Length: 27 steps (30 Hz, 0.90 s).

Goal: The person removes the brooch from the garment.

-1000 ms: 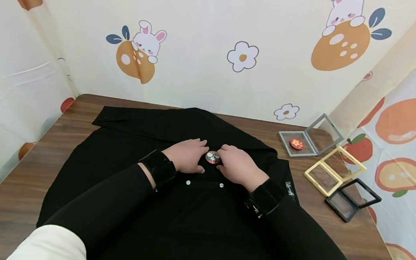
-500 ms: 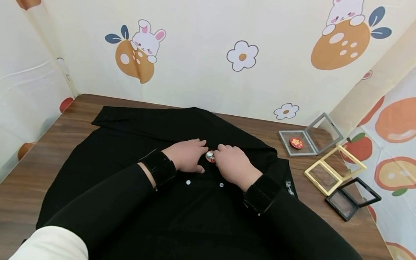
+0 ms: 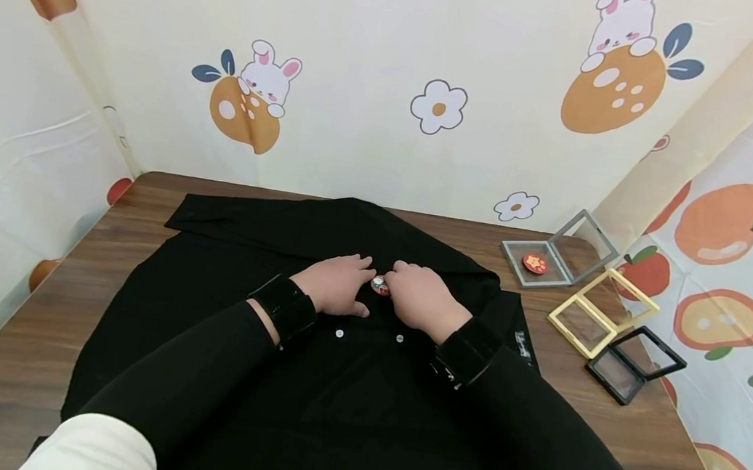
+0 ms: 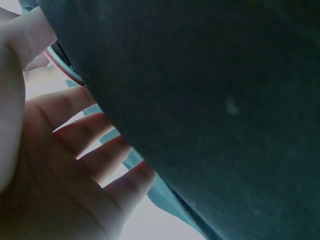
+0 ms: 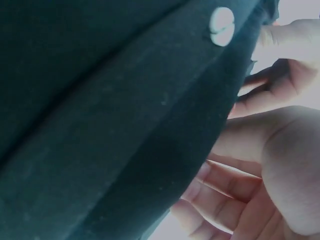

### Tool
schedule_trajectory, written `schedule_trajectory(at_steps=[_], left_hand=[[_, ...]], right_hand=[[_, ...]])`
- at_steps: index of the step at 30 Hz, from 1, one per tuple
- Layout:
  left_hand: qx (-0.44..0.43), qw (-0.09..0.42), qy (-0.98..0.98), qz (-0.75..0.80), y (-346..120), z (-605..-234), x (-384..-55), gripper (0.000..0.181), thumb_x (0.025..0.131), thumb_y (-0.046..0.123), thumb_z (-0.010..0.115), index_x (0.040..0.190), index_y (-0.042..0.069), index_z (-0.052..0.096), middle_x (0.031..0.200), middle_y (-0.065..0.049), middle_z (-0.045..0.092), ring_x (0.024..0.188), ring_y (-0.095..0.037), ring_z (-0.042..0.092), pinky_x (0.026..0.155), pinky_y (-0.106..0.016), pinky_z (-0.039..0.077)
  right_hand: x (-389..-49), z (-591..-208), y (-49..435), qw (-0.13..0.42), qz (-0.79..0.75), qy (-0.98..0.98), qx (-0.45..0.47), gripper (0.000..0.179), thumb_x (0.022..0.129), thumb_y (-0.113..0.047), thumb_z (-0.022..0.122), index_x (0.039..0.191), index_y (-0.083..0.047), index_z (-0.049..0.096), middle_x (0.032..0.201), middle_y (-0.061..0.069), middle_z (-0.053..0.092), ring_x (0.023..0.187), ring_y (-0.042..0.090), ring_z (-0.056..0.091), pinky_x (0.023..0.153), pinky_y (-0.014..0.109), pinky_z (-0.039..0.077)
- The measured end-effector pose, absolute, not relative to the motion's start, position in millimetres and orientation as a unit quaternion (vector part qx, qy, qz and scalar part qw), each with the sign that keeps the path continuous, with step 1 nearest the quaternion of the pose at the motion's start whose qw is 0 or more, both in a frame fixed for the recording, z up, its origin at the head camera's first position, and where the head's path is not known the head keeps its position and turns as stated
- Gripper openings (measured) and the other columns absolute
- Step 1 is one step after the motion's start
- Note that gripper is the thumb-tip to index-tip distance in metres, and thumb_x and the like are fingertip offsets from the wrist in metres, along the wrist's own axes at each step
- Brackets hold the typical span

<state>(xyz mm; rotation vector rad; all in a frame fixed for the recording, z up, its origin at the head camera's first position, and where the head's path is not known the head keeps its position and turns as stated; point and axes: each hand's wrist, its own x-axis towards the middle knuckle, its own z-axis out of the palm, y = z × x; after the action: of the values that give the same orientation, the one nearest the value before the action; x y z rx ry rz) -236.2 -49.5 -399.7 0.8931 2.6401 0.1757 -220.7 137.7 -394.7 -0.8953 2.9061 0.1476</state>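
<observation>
Wooden counter point(image 3: 19, 377) shows left and right of the black shirt point(image 3: 338, 407). My left grip point(image 3: 332, 284) lies fingers apart beside the round badge point(image 3: 379, 285); my right grip point(image 3: 426, 302) covers more of it than a second ago, pinching or not I cannot tell. Three hinged cases point(image 3: 598, 312) stand open near the right edge.

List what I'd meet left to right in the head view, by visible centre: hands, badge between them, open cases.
Left hand → round patterned badge → right hand → gray-framed clear case → yellow-framed clear case → black-framed clear case.
</observation>
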Motion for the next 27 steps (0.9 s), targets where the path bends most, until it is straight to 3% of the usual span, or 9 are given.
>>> schedule_trajectory(at_steps=[11, 20, 27], left_hand=[[0.305, 0.182, 0.933, 0.063, -49.4, -401.8, -237.1, 0.077, 0.097, 0.047, 0.071, 0.157, 0.009, 0.044, 0.168, -0.012, 0.025, 0.155, -0.031, 0.022, 0.124, -0.043, 0.023], [0.299, 0.178, 0.935, 0.072, -51.7, -400.6, -236.7, 0.078, 0.096, 0.044, 0.073, 0.158, 0.009, 0.042, 0.168, -0.013, 0.025, 0.155, -0.029, 0.023, 0.124, -0.043, 0.023], [0.298, 0.178, 0.935, 0.072, -52.8, -401.4, -237.4, 0.080, 0.095, 0.043, 0.074, 0.159, 0.008, 0.040, 0.168, -0.013, 0.026, 0.154, -0.029, 0.024, 0.124, -0.043, 0.023]], right_hand=[[-223.3, -397.5, 145.7, 0.058, -0.016, 0.956, -0.288, 0.020, 0.104, -0.015, 0.062, 0.117, -0.009, 0.076, 0.102, 0.004, 0.064, 0.081, 0.018, 0.063, 0.079, 0.036, 0.057], [-228.1, -395.2, 152.4, 0.062, -0.084, 0.956, -0.273, 0.020, 0.104, -0.013, 0.063, 0.118, -0.008, 0.076, 0.109, 0.005, 0.069, 0.094, 0.020, 0.067, 0.090, 0.038, 0.056], [-236.0, -395.0, 157.7, 0.068, -0.134, 0.953, -0.262, 0.016, 0.105, -0.014, 0.061, 0.112, -0.010, 0.075, 0.106, 0.004, 0.071, 0.092, 0.019, 0.064, 0.090, 0.040, 0.054]])
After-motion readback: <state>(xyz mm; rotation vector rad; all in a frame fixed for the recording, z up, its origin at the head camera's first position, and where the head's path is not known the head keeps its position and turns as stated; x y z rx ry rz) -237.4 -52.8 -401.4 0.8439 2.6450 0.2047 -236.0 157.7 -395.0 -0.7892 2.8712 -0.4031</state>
